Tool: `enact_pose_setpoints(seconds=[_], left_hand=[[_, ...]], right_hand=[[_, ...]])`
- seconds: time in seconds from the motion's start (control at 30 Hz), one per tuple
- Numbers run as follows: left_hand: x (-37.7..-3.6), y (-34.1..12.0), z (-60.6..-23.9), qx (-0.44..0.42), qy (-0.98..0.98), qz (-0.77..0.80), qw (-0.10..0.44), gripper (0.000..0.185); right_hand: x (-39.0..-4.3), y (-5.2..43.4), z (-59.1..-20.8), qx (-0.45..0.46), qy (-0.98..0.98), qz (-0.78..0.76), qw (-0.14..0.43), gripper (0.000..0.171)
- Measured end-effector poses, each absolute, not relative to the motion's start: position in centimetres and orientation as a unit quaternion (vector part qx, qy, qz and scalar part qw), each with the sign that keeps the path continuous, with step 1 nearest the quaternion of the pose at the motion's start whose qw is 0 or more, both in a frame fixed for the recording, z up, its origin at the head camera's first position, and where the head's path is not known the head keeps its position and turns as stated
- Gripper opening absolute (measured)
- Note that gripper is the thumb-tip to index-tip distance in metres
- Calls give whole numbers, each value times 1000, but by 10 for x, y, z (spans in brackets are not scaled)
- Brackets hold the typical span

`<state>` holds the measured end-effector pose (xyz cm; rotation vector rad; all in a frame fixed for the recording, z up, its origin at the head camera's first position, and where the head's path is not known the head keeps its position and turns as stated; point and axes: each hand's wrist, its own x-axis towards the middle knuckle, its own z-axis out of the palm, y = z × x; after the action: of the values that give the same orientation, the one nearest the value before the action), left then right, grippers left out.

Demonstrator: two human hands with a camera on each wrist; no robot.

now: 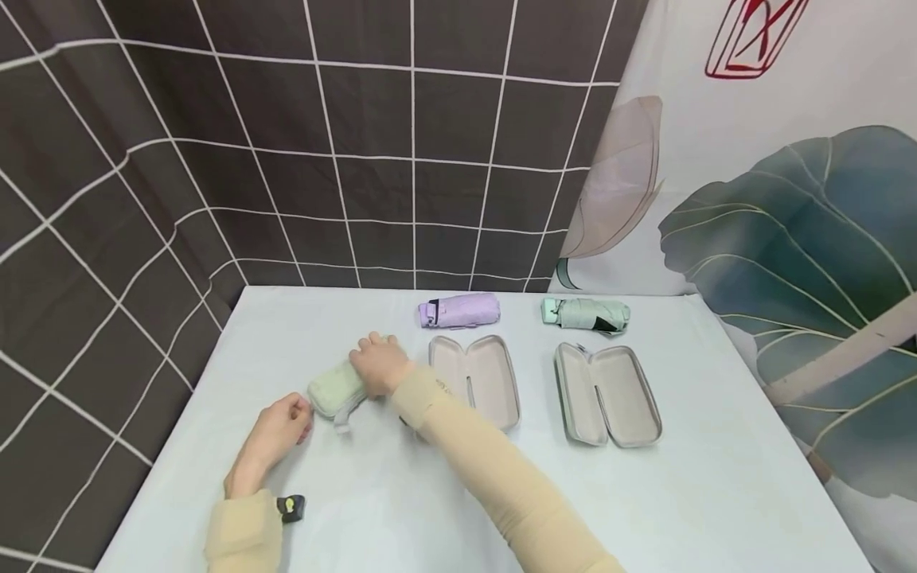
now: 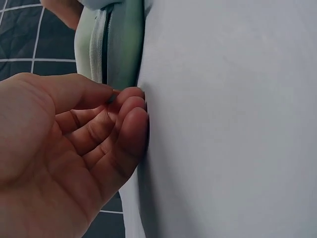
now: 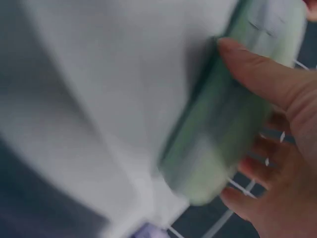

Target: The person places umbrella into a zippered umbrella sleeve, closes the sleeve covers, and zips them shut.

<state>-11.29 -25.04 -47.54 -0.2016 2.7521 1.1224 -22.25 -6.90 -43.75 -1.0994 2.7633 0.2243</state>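
Observation:
A closed pale green zippered case (image 1: 337,388) lies slanted on the white table. My right hand (image 1: 380,364) grips its far end, and in the right wrist view the thumb (image 3: 257,69) presses one side while the fingers curl round the other. At the near end is my left hand (image 1: 279,430). In the left wrist view, its thumb and index finger (image 2: 99,96) pinch a small piece, seemingly the zipper pull, at the end of the zipper (image 2: 105,47); the fingertips mostly hide it. A grey strap (image 1: 342,418) hangs from the case's side.
Two opened cases with beige-grey linings lie on the table: one (image 1: 494,382) partly behind my right sleeve, another (image 1: 626,398) farther right. Behind them are a folded purple umbrella (image 1: 462,310) and a folded mint green umbrella (image 1: 591,314). A dark gridded cloth (image 1: 372,183) hangs behind.

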Motion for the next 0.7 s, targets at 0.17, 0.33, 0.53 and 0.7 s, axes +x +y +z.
enact_pose_setpoints(seconds=[0.17, 0.33, 0.53, 0.7], left_hand=[[-113, -251, -475, -64, 920, 380, 78, 19], [-114, -256, -476, -66, 917, 385, 85, 17], [-120, -264, -475, -74, 914, 388, 90, 20], [-133, -264, -474, -61, 924, 370, 74, 22]], right_hand=[[-232, -59, -430, -388, 912, 50, 124, 67], [-232, -60, -440, -385, 915, 38, 114, 70], [-225, -69, -443, -354, 929, 49, 93, 63], [-220, -70, -440, -320, 942, 59, 87, 61]])
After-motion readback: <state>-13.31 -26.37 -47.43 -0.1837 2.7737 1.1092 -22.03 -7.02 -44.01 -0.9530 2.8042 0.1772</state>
